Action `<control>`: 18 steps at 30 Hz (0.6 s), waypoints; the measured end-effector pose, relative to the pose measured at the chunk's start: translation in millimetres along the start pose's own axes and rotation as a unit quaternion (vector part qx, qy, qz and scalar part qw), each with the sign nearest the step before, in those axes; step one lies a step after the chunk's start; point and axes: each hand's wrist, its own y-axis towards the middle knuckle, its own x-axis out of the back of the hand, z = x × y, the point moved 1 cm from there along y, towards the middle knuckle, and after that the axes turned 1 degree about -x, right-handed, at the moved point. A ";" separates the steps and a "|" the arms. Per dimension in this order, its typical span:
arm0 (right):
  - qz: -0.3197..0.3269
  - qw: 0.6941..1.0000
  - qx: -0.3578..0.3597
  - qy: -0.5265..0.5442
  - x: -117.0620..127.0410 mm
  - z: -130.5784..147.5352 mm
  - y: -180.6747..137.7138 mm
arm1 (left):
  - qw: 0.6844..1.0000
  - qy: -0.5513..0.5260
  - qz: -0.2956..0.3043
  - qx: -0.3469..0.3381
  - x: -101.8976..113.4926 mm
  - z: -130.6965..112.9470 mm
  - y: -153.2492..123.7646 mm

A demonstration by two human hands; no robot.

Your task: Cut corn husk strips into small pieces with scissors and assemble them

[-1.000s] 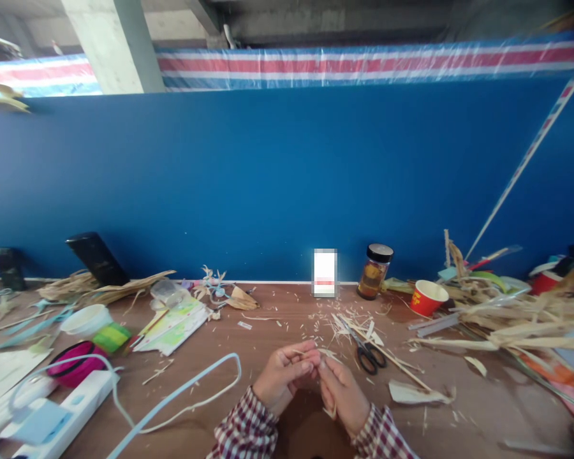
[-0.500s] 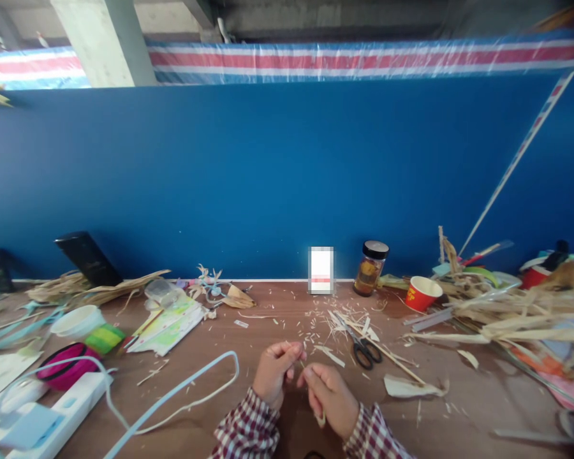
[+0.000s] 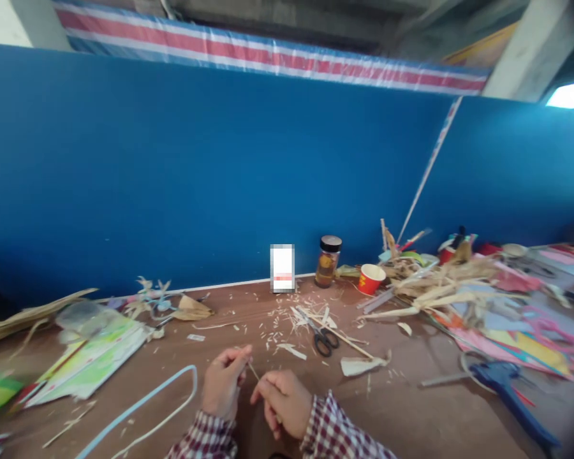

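Between my two hands runs a thin pale strip (image 3: 253,371), perhaps dried husk or straw. My left hand (image 3: 224,379) pinches its upper end between thumb and fingertips. Lower and to the right, my right hand (image 3: 284,398) has its fingers curled closed on the other end. Just beyond the hands, black-handled scissors (image 3: 324,341) lie with their blades among pale cut slivers (image 3: 275,325). A whitish piece of husk (image 3: 361,365) lies right of the scissors, with a thin stick reaching toward it.
A lidded jar of brown liquid (image 3: 327,262) and a red paper cup (image 3: 372,279) stand near the blue partition (image 3: 220,172). Dried husks (image 3: 425,287) heap at right, behind a blue glue gun (image 3: 511,395). A pale blue cord (image 3: 143,401) loops at left beside papers (image 3: 93,357).
My view has swung right, bringing the glue gun and pink scissors into sight. My hands have moved slightly apart, and more of the strip shows between them.
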 end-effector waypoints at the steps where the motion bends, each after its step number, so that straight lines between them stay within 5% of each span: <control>1: 0.002 1.000 -0.003 -0.001 0.1 -0.7 0.5 | 1.000 -0.008 -0.008 0.000 0.4 -0.5 0.5; 18: 0.032 0.998 -0.050 -0.023 -1.0 -5.0 -0.8 | 0.993 -0.024 -0.116 0.000 10.5 -1.0 13.9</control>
